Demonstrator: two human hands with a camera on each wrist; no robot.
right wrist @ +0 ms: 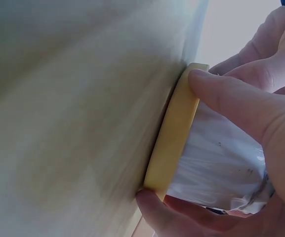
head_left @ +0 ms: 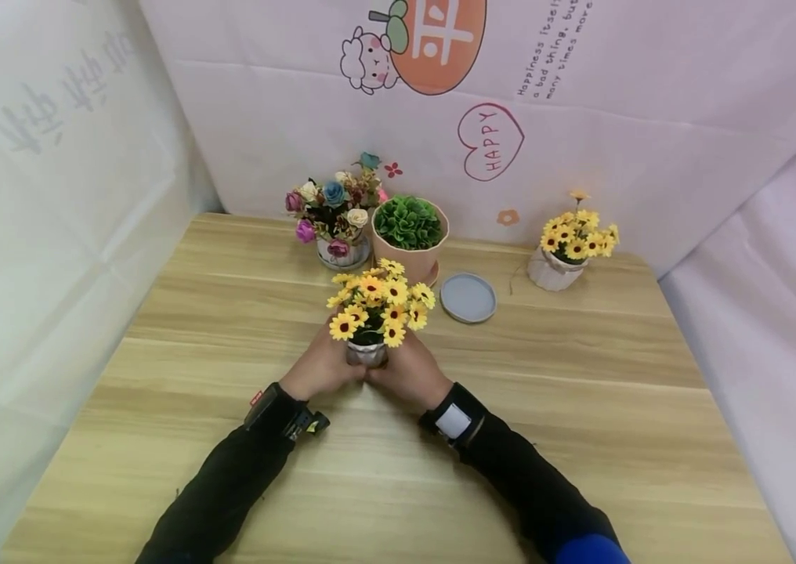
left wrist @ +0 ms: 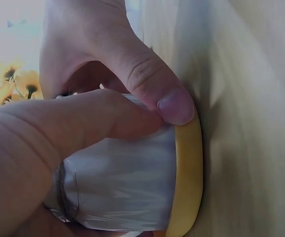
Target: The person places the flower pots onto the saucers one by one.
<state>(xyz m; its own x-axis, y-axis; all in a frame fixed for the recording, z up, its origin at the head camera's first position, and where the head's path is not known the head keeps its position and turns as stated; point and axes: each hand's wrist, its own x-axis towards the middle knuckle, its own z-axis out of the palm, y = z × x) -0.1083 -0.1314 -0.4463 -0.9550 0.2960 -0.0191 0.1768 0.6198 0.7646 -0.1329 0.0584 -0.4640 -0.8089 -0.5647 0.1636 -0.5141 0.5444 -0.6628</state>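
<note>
A wide wooden tabletop [head_left: 581,407] lay in front of me, walled on three sides by pale printed cloth [head_left: 652,117]. At its far edge stood a pink pot of green leaves [head_left: 410,235], a small vase of mixed roses [head_left: 333,215] to the left of it, a second bunch of yellow flowers in a white wrap [head_left: 570,247] well off to the right, and a flat grey saucer [head_left: 468,298] lying bare just beside the pink pot. Near the middle of the tabletop I held a little pot of yellow daisies [head_left: 378,309] between both hands. My left hand [head_left: 320,366] curled round its left side, thumb across the shiny white wrapping [left wrist: 122,182]; my right hand [head_left: 408,374] curled round the right side, so each grip was pinching the pot. The wrist views showed a yellow saucer [right wrist: 174,133] under the pot, its rim flat against the wood, with my fingertips [left wrist: 174,106] pressing on that rim. By my judgement the pot had been seated on its yellow saucer and set down on the tabletop; what seemed left was letting go. The grey saucer carried nothing.
</note>
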